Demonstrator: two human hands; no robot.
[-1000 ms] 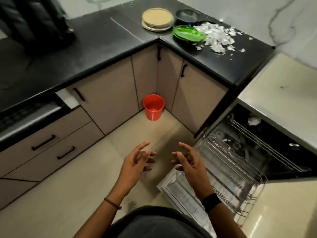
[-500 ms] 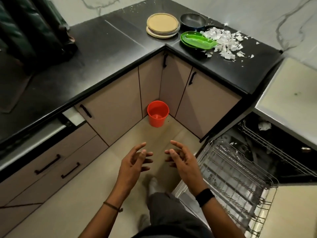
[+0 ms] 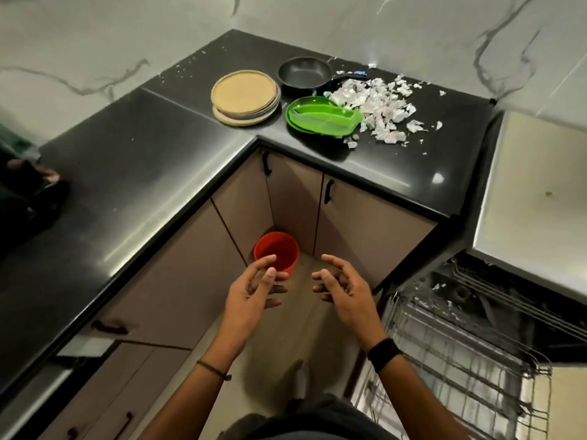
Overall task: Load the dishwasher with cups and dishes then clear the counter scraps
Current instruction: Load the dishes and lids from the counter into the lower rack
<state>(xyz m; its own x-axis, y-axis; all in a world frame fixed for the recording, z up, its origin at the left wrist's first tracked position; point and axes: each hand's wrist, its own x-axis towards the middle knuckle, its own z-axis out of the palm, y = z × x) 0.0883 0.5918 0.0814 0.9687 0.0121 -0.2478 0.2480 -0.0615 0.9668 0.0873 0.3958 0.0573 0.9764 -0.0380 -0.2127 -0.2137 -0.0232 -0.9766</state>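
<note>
Tan plates [image 3: 244,98] are stacked at the far corner of the black surface [image 3: 152,154]. A green dish [image 3: 320,119] is placed just beside them, and a dark pan [image 3: 305,74] is set behind it. White scraps [image 3: 381,103] are scattered to the right of the green dish, and some are touching its edge. The left hand [image 3: 251,293] and the right hand [image 3: 346,290] are held in the air above the floor, with the palms turned toward each other. The fingers [image 3: 263,262] of both hands are loosely spread and released; nothing is grasped. A red bucket [image 3: 276,249] is seen on the floor in the cabinet corner, partly covered by the left fingers. The dishwasher rack [image 3: 460,369] is pulled out at the right.
</note>
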